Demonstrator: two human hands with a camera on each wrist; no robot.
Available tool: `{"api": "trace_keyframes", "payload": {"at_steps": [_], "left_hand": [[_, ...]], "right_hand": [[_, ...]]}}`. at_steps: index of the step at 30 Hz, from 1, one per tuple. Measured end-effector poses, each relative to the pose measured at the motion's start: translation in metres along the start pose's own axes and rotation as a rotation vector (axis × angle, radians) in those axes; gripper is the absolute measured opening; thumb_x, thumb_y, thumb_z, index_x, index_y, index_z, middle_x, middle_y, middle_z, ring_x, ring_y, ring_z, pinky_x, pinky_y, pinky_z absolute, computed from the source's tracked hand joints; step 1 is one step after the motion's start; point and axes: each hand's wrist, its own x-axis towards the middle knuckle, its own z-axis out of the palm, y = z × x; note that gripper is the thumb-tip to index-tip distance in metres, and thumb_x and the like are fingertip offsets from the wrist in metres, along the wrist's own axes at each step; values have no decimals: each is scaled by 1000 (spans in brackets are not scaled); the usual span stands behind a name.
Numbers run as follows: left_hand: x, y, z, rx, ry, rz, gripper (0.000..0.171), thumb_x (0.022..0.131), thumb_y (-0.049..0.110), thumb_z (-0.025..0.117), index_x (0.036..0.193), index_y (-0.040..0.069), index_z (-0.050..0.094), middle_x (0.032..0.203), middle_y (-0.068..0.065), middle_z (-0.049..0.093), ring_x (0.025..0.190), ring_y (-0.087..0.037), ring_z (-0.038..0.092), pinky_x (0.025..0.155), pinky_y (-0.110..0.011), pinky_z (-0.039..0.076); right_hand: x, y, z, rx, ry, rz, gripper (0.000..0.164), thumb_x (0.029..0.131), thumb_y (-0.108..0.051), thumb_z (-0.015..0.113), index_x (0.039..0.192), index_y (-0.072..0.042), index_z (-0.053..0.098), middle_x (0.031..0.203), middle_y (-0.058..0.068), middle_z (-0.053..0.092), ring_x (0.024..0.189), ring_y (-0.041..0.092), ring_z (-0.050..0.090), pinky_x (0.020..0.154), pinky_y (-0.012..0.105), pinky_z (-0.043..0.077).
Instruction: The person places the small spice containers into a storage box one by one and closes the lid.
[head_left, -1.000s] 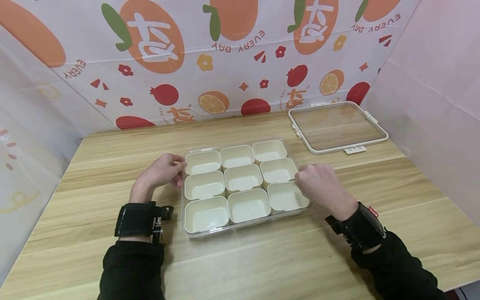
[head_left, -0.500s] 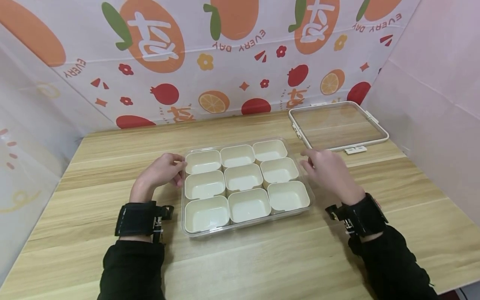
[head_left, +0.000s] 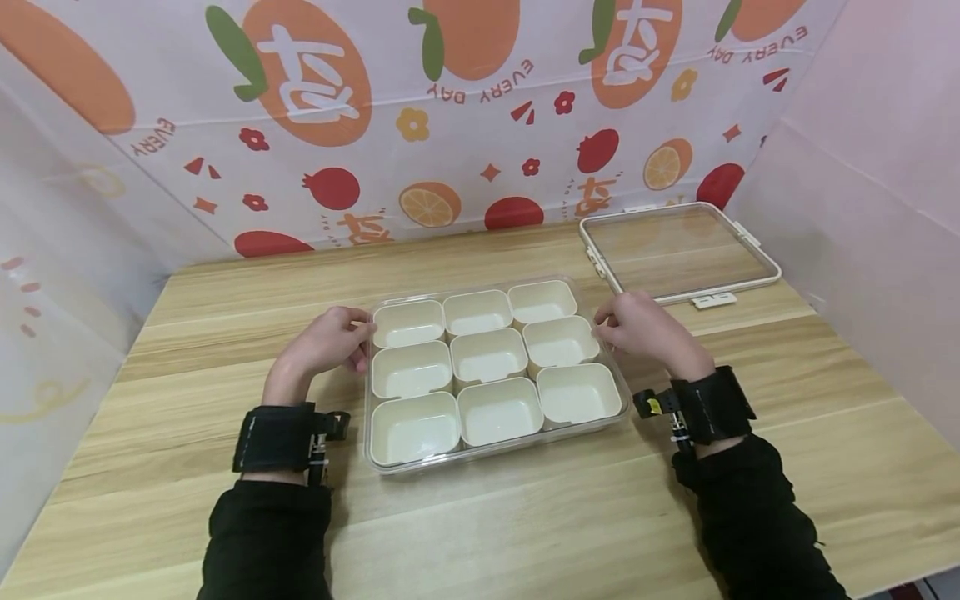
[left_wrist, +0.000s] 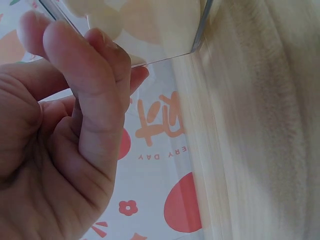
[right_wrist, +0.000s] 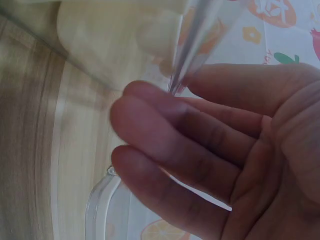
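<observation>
A clear plastic storage box (head_left: 480, 451) sits on the wooden table, holding several cream-coloured rectangular cups (head_left: 501, 410) in rows, with nothing inside them. At its left wall, my left hand (head_left: 330, 343) grips the side near the back corner; in the left wrist view its curled fingers (left_wrist: 82, 75) lie against the clear wall. My right hand (head_left: 643, 332) holds the opposite wall, fingertips right at the rim. The right wrist view shows the thumb (right_wrist: 235, 87) by the top edge and bent fingers (right_wrist: 145, 125) along the outer side.
A clear lid (head_left: 678, 250) with a white frame and side clips lies at the back right of the table (head_left: 495, 525). Behind stands a fruit-printed cloth backdrop (head_left: 480, 125), with pale sheets at both sides.
My right hand has left the box's right rim, drawn away a little to the right, then come back to it with fingers turned. The left hand and box stay where they were.
</observation>
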Motion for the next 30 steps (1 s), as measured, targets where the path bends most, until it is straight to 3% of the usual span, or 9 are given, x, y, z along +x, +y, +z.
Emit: {"api": "trace_keyframes", "payload": {"at_steps": [14,18,25,30], "left_hand": [[1,-2,-1,14,-3,-6,35,108,5,40,130,-21,43,70,-6,58,56,-12,58,58,-30,56],[2,-2,-1,17,-2,-5,32,108,5,40,128,-21,45,70,-6,59,56,-12,58,58,-30,56],[3,-2,-1,22,-7,1,35,108,5,40,131,-22,42,70,-6,58,56,-12,58,58,-30,56],[3,-2,0,18,-7,2,34,108,5,40,129,-21,43,72,-6,58,57,-12,57,58,-29,56]], "right_hand": [[1,-2,3,-13,-18,-3,12,92,4,62,94,7,73,64,2,63,53,12,56,54,28,46],[2,-1,0,-9,-22,8,14,94,1,61,99,8,72,69,6,66,58,15,60,57,32,50],[-4,14,-14,-36,143,74,30,99,-13,66,115,12,67,99,24,71,89,35,68,80,50,53],[-13,30,-29,-22,282,143,34,100,-17,63,117,13,65,109,30,68,98,43,66,84,55,51]]}}
